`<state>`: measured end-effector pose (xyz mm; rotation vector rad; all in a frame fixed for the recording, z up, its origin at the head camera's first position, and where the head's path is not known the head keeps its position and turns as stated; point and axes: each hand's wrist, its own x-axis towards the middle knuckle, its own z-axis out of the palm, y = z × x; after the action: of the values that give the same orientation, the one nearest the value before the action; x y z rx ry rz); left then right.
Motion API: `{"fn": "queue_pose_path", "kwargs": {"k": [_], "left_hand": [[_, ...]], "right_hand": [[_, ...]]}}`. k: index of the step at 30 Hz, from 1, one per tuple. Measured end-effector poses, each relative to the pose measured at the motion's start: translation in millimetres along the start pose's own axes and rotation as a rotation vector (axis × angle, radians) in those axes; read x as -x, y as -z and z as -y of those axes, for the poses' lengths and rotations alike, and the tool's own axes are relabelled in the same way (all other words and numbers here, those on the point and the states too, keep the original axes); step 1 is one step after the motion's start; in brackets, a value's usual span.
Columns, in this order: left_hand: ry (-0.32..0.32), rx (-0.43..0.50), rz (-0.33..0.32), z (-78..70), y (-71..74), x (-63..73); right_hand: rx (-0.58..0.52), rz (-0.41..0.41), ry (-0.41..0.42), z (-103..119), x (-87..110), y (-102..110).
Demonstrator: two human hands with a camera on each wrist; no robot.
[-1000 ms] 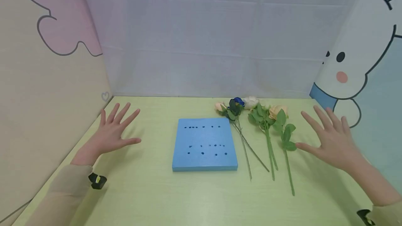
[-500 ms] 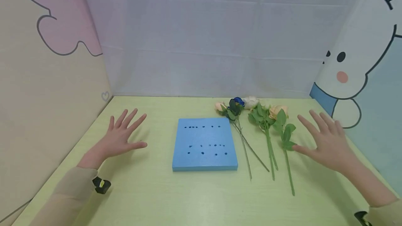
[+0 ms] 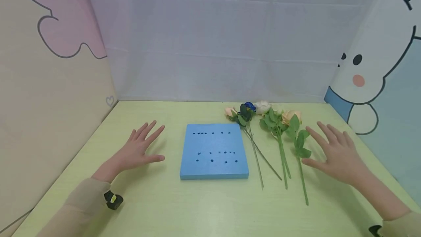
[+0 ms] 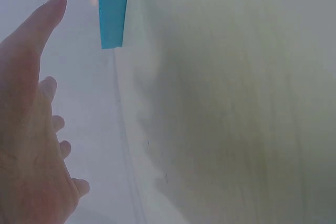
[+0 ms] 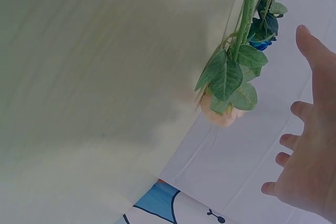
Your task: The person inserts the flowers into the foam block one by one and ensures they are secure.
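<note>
My left hand (image 3: 138, 150) hovers over the table left of a blue block (image 3: 213, 143), fingers spread and holding nothing. The block lies flat, with rows of small dark holes in its top. To its right lie several artificial roses: a pale pink one (image 3: 230, 112), a dark blue one (image 3: 249, 106), a white one (image 3: 262, 107) and a peach one (image 3: 291, 117). My right hand (image 3: 338, 156) is spread just right of the peach rose's leafy green stem (image 3: 303, 180); whether the thumb touches a leaf I cannot tell. In the right wrist view the peach rose (image 5: 218, 111) shows beyond its leaves.
The pale yellow-green table (image 3: 210, 207) ends at a white cloth backdrop (image 3: 210, 46). Printed panels stand on both sides, a pink and cream one (image 3: 59, 94) left and a rabbit one (image 3: 371, 57) right. Black bands (image 3: 113, 199) sit at the wrists.
Both hands have come inward and nearer to me, the left one moving right toward the block, the right one moving left toward the stems. The block and roses stay put.
</note>
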<state>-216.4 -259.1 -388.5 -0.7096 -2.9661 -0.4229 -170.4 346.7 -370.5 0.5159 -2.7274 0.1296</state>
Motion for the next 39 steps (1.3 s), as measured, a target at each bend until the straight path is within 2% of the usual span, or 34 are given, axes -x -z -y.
{"fn": "queue_pose_path", "kwargs": {"k": [4,10,23,28,34,39], "left_hand": [[-0.008,0.029,0.012,-7.7,-6.9,1.3],[0.000,0.121,0.024,-19.2,-15.9,2.8],[-0.004,0.283,0.065,-45.6,-29.2,2.5],[0.031,0.359,0.100,-52.8,-32.2,1.7],[0.063,0.454,0.105,-58.7,-35.7,-1.3],[0.126,0.547,0.150,-62.3,-39.1,-3.4]], "right_hand": [[-0.013,0.020,-0.004,2.2,2.3,-2.2],[-0.027,0.049,-0.003,4.0,5.6,-4.8],[-0.030,0.109,-0.041,7.6,8.5,-9.0],[-0.040,0.126,-0.048,8.7,9.2,-10.1],[-0.056,0.140,-0.062,10.3,10.0,-11.4],[-0.081,0.162,-0.078,12.0,11.1,-13.0]]}}
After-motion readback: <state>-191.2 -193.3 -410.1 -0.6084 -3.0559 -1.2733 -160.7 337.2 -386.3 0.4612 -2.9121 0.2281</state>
